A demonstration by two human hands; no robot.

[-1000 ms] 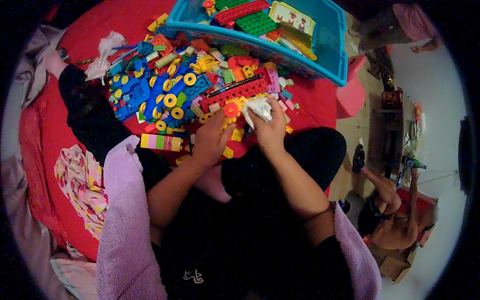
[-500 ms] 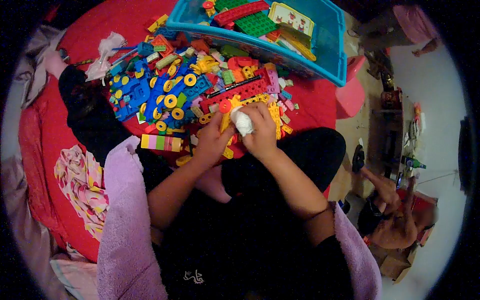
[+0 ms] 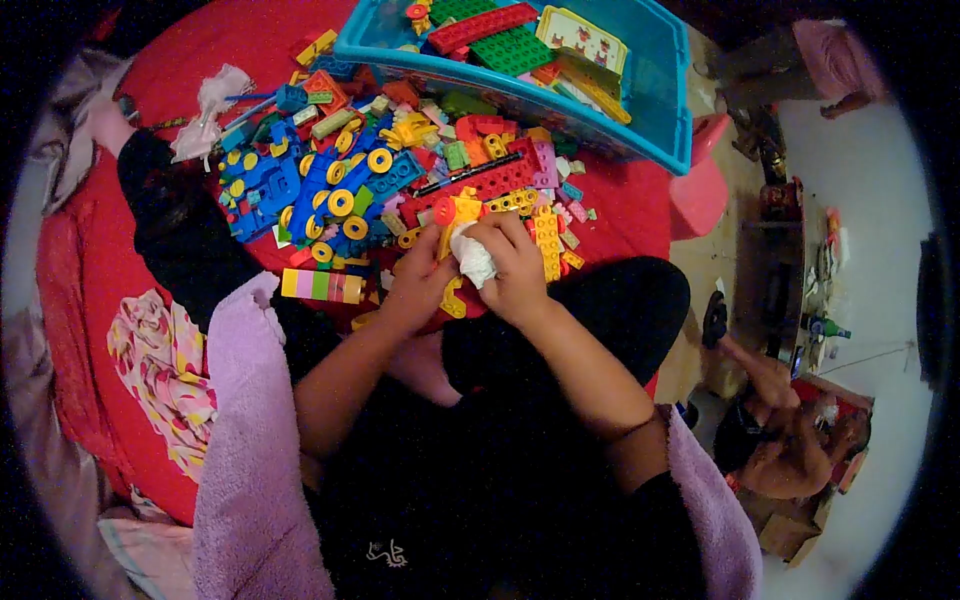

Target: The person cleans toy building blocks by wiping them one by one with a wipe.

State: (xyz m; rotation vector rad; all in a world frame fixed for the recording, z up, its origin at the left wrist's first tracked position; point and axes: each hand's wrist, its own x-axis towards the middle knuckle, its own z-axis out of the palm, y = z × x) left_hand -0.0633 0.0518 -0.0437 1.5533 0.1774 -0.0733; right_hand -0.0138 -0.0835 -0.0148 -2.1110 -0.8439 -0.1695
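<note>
My left hand (image 3: 415, 288) is closed on a yellow toy piece (image 3: 462, 208) with a red round part at its top. Most of that piece's lower end is hidden by my fingers. A crumpled white wipe (image 3: 474, 258), tissue or cloth, is bunched in my right hand (image 3: 514, 272) and pressed against the yellow piece. Just beyond my hands lie a red studded brick bar (image 3: 490, 180) and a yellow studded brick (image 3: 547, 243). A short stack of coloured bricks (image 3: 318, 286) rests left of my left hand.
Loose bricks and blue wheeled bases with yellow wheels (image 3: 341, 202) cover the red sheet (image 3: 620, 215). Behind them stands a blue bin (image 3: 660, 110) holding green and red plates. A patterned cloth (image 3: 160, 370) lies at left. Other people are at the right.
Both hands have shifted slightly left with the yellow piece and the wipe. The piece has turned, so more of its yellow top shows. At right, a seated person's arms have moved.
</note>
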